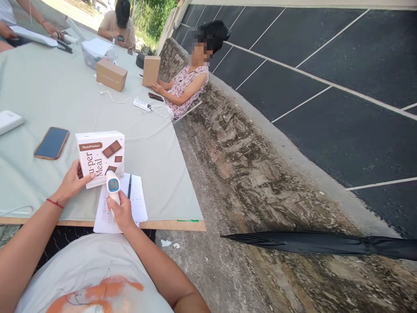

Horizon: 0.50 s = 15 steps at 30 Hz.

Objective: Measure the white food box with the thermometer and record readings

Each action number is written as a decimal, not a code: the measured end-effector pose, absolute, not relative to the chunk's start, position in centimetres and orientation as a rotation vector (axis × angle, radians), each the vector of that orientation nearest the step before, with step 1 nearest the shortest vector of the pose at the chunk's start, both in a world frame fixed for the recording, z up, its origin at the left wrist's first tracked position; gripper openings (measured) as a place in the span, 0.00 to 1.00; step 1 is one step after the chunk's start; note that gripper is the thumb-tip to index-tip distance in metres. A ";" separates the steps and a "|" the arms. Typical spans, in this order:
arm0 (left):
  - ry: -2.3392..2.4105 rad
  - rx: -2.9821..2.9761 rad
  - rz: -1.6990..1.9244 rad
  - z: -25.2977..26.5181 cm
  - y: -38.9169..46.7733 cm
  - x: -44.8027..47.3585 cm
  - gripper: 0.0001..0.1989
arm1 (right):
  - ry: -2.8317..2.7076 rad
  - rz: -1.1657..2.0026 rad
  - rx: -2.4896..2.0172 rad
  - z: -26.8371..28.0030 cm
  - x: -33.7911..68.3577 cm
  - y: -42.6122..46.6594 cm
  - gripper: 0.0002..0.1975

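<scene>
My left hand (75, 179) grips the lower left edge of a white box (100, 152) with brown print and pictures of chocolate pieces; it is held up over the table. In my right hand (120, 208) is a white infrared thermometer (112, 186) with a blue-framed display, its head close in front of the box's lower right part. Beneath both lie sheets of paper (138, 198) with writing, and a dark pen (129, 186) rests on them. To the left of the box, a smartphone (52, 143) in an orange-brown case lies on the cloth.
A pale cloth covers the table (156, 152). Farther back stand a cardboard box (111, 74), a power strip (142, 104) with cables and a clear plastic bin (93, 58). One person holds another cardboard box (151, 71); others sit beyond. A folded black umbrella (309, 242) juts in at right.
</scene>
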<state>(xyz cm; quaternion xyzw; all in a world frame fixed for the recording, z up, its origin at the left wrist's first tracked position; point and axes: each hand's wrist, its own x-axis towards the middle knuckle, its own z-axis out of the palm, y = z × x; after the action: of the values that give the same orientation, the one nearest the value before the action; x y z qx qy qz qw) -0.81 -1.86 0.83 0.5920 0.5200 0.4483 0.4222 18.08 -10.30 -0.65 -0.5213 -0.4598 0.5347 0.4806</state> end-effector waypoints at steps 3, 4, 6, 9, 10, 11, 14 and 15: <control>1.303 1.480 1.122 0.9 -1.8 -0.8 0.40 | -1.111 1.316 -1.259 -0.6 18.2 -10.2 0.13; 1.304 1.479 1.122 0.9 -1.8 -0.8 0.40 | -1.107 1.320 -1.260 -0.5 18.2 -10.2 0.13; 1.306 1.480 1.120 0.9 -1.8 -0.8 0.41 | -1.101 1.325 -1.268 -0.5 18.3 -10.2 0.13; 1.312 1.490 1.118 0.9 -1.8 -0.8 0.41 | -1.095 1.332 -1.266 -0.6 18.3 -10.2 0.13; 1.313 1.492 1.118 0.9 -1.8 -0.8 0.41 | -1.095 1.332 -1.264 -0.7 18.2 -10.1 0.14; 1.314 1.494 1.119 0.9 -1.8 -0.8 0.41 | -1.096 1.329 -1.267 -0.7 18.2 -10.1 0.14; 1.307 1.492 1.120 0.9 -1.8 -0.8 0.40 | -1.109 1.313 -1.286 -0.8 18.1 -10.1 0.15; 1.303 1.490 1.122 0.9 -1.8 -0.8 0.40 | -1.108 1.310 -1.291 -0.8 18.1 -10.1 0.15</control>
<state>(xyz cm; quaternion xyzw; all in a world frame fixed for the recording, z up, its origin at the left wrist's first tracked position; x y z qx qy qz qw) -0.77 -1.82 0.92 0.5944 0.5198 0.4476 0.4198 18.06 -10.10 -0.76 -0.5284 -0.4537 0.5361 0.4770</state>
